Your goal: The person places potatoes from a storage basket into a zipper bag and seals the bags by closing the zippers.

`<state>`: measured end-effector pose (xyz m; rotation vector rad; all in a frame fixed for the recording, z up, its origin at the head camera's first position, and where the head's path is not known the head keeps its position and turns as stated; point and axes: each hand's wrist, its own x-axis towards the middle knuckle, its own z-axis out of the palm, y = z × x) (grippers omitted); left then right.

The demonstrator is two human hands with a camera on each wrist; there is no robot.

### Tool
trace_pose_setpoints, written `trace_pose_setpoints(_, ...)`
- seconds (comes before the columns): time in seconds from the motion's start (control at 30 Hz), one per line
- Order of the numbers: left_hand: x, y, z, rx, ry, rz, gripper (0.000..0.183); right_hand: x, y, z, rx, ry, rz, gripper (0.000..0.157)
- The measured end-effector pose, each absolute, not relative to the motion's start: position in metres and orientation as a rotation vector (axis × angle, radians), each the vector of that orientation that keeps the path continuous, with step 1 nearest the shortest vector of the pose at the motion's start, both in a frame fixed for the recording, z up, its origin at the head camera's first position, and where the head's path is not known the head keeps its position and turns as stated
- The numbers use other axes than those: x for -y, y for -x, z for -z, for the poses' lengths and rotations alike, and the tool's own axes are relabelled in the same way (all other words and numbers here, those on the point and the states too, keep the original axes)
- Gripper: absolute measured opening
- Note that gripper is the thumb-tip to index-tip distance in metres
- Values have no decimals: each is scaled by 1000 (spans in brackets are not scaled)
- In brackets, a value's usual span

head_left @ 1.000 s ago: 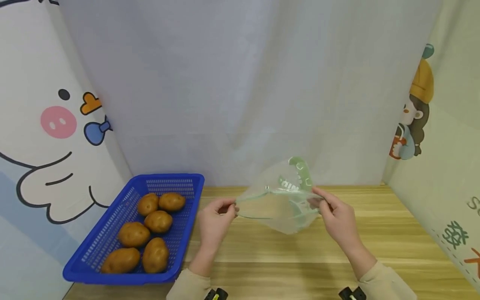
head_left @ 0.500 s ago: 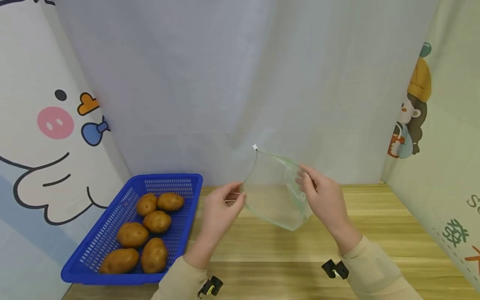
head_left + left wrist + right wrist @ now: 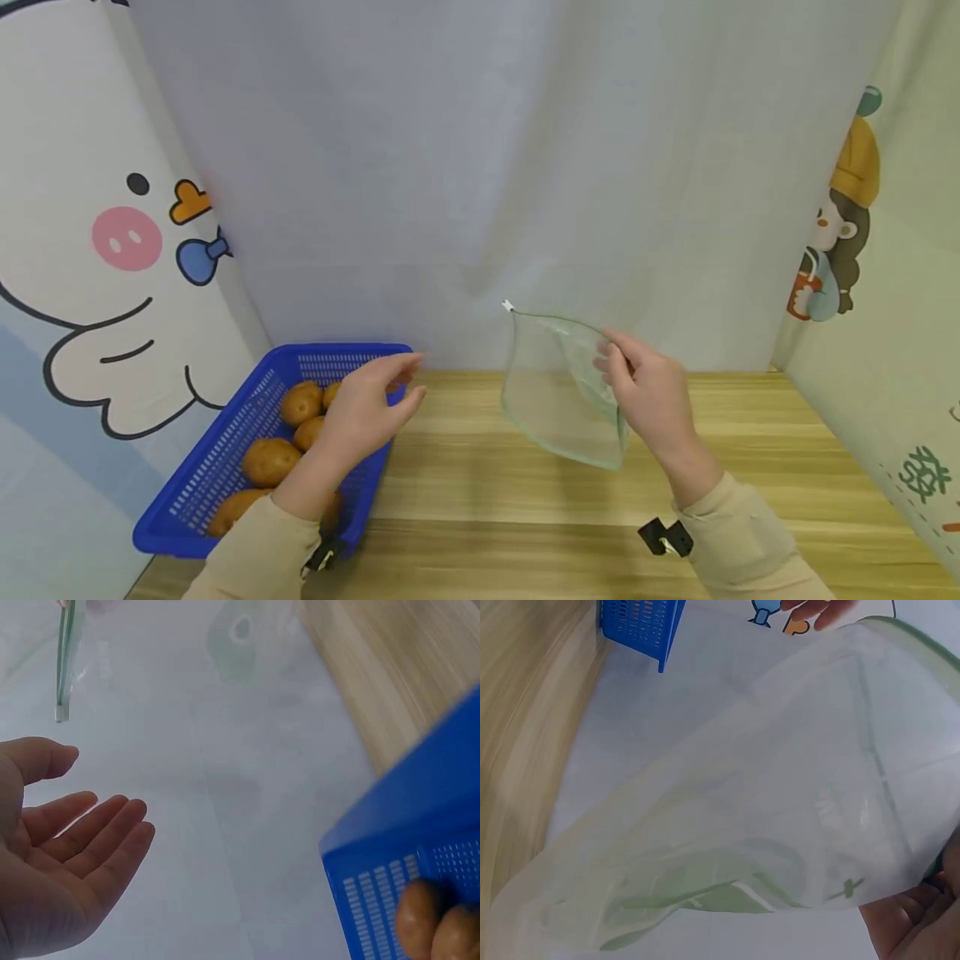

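Observation:
A clear zip bag (image 3: 551,392) with green edging and a small white slider hangs above the table. My right hand (image 3: 648,392) pinches its right edge, and in the right wrist view the bag (image 3: 765,772) spreads wide with green print low on it. My left hand (image 3: 367,408) holds nothing; its fingers are relaxed and parted from the thumb, over the right side of the blue basket (image 3: 146,533). In the left wrist view the same hand (image 3: 75,855) shows a bare palm. Brown potatoes (image 3: 272,462) lie in the basket, some partly hidden behind my left hand and forearm.
The basket stands on the left of a wooden table (image 3: 480,533). A pale grey curtain (image 3: 465,183) hangs behind the table's back edge. Printed cartoon sheets stand to the left and right.
My left hand has let go of the bag and moved left, over the basket. The bag turned, its slider end rising to the back, and now hangs from my right hand alone.

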<state>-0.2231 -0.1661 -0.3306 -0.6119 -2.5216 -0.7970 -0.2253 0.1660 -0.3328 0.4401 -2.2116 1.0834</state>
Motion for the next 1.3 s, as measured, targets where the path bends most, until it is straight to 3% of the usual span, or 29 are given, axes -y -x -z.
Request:
trace_pose_setpoints(0.5, 284, 261, 343, 2843, 575, 541, 53, -144, 239, 340, 2284, -445, -1157, 32)
trace_pose_setpoints(0.77, 337, 272, 364, 2981, 554, 634, 77, -138, 244, 343, 2244, -435, -1188, 32)
trace_pose_setpoints(1.3, 361, 276, 384, 3126, 436, 917, 94, -133, 245, 351, 2283, -415, -1233, 33)
